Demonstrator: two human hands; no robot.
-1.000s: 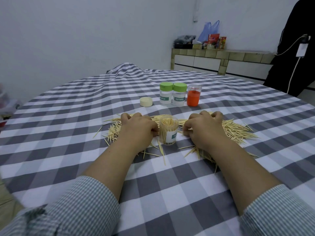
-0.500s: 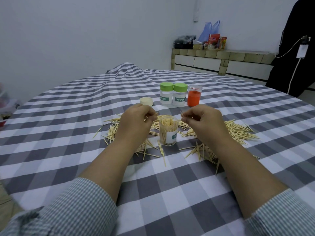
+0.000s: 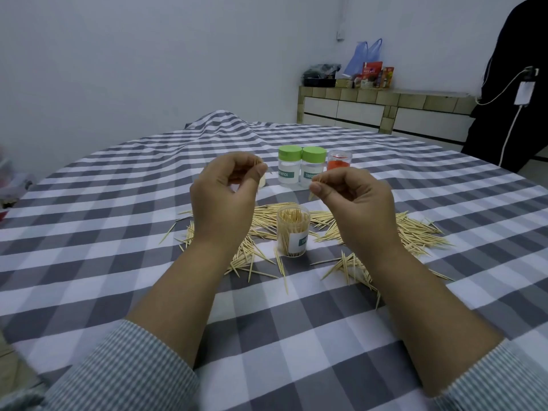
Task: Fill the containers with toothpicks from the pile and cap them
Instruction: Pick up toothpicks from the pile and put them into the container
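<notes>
An open clear container, packed with upright toothpicks, stands in the middle of a scattered toothpick pile on the checked tablecloth. My left hand is raised above and left of it, pinching a few toothpicks at its fingertips. My right hand hovers above and right of it, pinching a small bunch of toothpicks between thumb and fingers. Behind stand two green-capped containers and an uncapped clear container with orange contents. A cream cap peeks out behind my left hand.
The grey-and-white checked cloth covers the round table. Far off, a low tiled counter carries bags and boxes. A dark garment with a white cable hangs at the right.
Both hands have lifted off the pile, each with a pinch of toothpicks, and now hover higher above the open container.
</notes>
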